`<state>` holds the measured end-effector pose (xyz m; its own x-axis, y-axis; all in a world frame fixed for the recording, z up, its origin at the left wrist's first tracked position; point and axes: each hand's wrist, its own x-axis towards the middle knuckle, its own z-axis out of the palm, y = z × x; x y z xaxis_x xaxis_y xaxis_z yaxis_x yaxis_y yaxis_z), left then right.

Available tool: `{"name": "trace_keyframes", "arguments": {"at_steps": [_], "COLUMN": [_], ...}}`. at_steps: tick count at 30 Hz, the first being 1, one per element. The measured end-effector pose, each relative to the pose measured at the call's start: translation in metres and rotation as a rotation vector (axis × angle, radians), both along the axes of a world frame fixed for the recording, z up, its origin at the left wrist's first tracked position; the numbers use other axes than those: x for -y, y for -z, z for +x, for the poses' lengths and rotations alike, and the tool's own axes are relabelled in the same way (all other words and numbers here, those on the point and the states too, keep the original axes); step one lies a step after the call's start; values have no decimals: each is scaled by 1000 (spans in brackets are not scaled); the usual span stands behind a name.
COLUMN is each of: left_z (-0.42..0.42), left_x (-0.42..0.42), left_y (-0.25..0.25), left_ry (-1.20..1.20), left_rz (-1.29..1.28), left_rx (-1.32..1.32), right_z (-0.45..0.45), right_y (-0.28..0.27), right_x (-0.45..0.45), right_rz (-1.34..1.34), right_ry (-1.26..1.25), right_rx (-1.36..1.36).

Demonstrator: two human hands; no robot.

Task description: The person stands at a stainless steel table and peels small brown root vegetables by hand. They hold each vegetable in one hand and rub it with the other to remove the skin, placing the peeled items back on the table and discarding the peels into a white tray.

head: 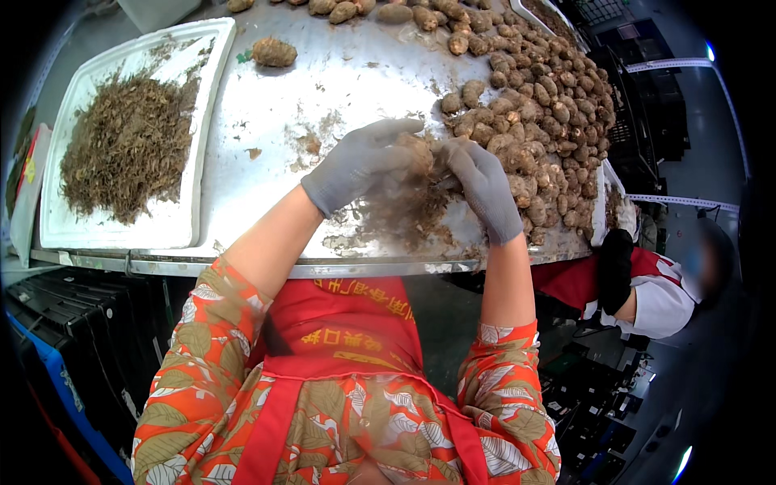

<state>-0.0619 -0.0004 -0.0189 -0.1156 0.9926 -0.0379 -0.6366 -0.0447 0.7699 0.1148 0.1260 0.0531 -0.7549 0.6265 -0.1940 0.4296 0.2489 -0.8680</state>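
Note:
My left hand (367, 162), in a grey knit glove, holds a hairy brown taro corm (418, 153) over the metal table (273, 145). My right hand (485, 179), gloved alike, is curled against the corm's right side. A small dull sliver shows beneath its fingers, and I cannot tell whether it is a tool. Loose brown fibres (412, 212), partly blurred, lie and hang below both hands. Just right of my right hand begins a large heap of small taro corms (545, 127).
A white foam tray (209, 145) on the left holds a mound of peeled fibres (130, 145). One corm (274, 53) lies apart near it. Black plastic crates (91, 327) stand below left. At right, a co-worker (648, 291) in a red apron stands by another foam tray (600, 206).

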Motion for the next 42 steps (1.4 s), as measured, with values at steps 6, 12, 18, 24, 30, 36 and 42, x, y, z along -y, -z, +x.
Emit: {"name": "trace_keyframes", "arguments": {"at_steps": [6, 12, 18, 24, 30, 36, 42], "left_z": [2, 0, 2, -2, 0, 1, 5], "left_x": [-3, 4, -1, -5, -6, -4, -4], "left_y": [8, 2, 7, 23, 32, 27, 27], "left_ry": [-37, -136, -226, -54, -86, 28, -22], "left_rz": [0, -16, -79, 91, 137, 88, 283], "left_rx": [155, 1, -110, 256, 41, 356, 321], "right_z": [-6, -18, -17, -2, -20, -30, -10], "right_y": [6, 11, 26, 23, 19, 32, 26], "right_x": [40, 45, 43, 49, 48, 38, 35], "right_rz": [274, 695, 873, 506, 278, 811, 610], "right_ry": [181, 127, -167, -168, 337, 124, -98], "right_rx": [-139, -181, -114, 86, -412, -495, -92]}}
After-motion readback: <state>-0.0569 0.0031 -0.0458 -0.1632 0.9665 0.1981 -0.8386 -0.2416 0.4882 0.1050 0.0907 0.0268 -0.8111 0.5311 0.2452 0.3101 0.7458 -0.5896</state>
